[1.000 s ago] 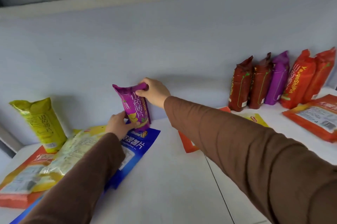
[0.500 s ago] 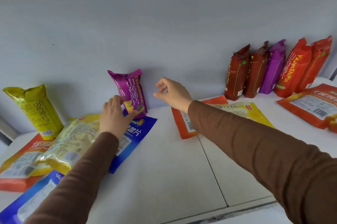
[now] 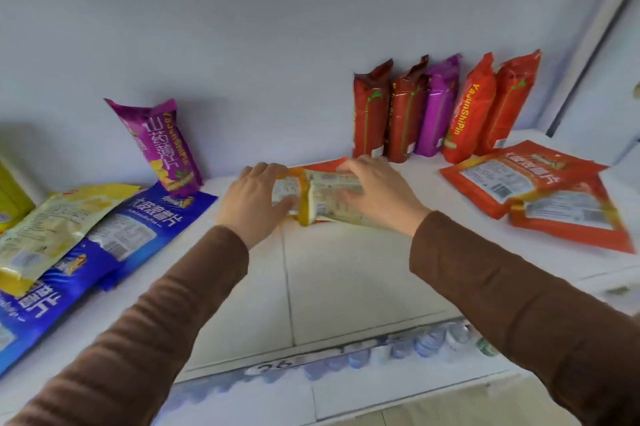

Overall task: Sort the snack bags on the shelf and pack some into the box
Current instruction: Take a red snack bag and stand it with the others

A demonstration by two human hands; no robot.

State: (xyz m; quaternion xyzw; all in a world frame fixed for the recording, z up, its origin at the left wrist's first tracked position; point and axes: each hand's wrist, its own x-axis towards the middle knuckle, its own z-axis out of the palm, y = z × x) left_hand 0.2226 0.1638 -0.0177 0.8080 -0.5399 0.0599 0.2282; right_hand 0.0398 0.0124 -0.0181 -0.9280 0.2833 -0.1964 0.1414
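Both hands have left the purple snack bag, which now leans alone against the back wall, and moved to the yellow snack bag lying mid-shelf on an orange bag. The left hand and right hand each grip an end, so this bag looks next for sorting. The white shelf lies bare toward its front edge; the standing row crowds just behind.

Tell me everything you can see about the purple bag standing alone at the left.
The purple bag is a glossy, puffed snack pouch with yellow lettering and a crimped top seal. It stands upright, tilted, its back leaning on the shelf's rear wall. Its bottom rests on the far end of the flat blue bag. Neither hand touches it.
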